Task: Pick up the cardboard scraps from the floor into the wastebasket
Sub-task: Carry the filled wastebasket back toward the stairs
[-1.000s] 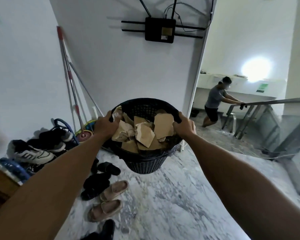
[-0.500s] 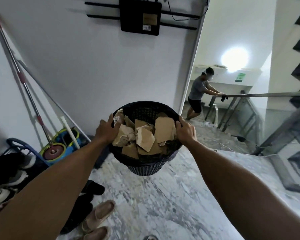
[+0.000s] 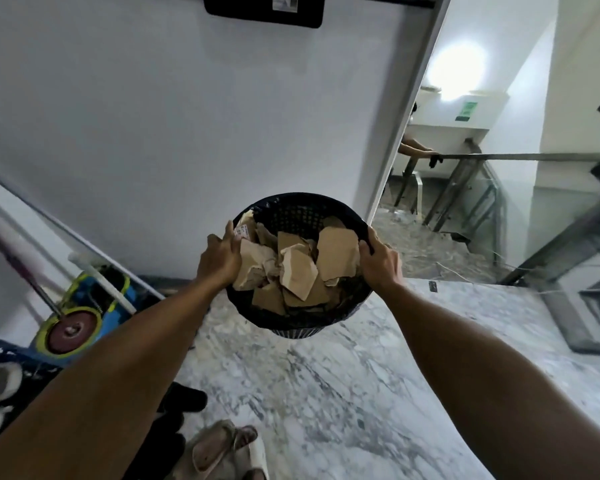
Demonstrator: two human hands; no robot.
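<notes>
Wastebasket (image 3: 293,211), black and mesh-walled, sits in the centre of the frame, held off the marble floor (image 3: 326,393) between your two outstretched arms. Your left hand (image 3: 219,261) curls over the rim on the left side, fingers wrapped around the edge beside the scraps. Your right hand (image 3: 380,263) grips the rim on the right, thumb hooked over the top. Cardboard scraps (image 3: 300,268), torn and brown, fill the basket nearly to the rim; one at the upper left carries a white label.

At the lower left of the frame a blue and yellow spin mop bucket (image 3: 84,313) stands against the wall, with sandals (image 3: 222,452) near the bottom edge. At the upper right, a metal stair railing (image 3: 520,156) crosses the doorway.
</notes>
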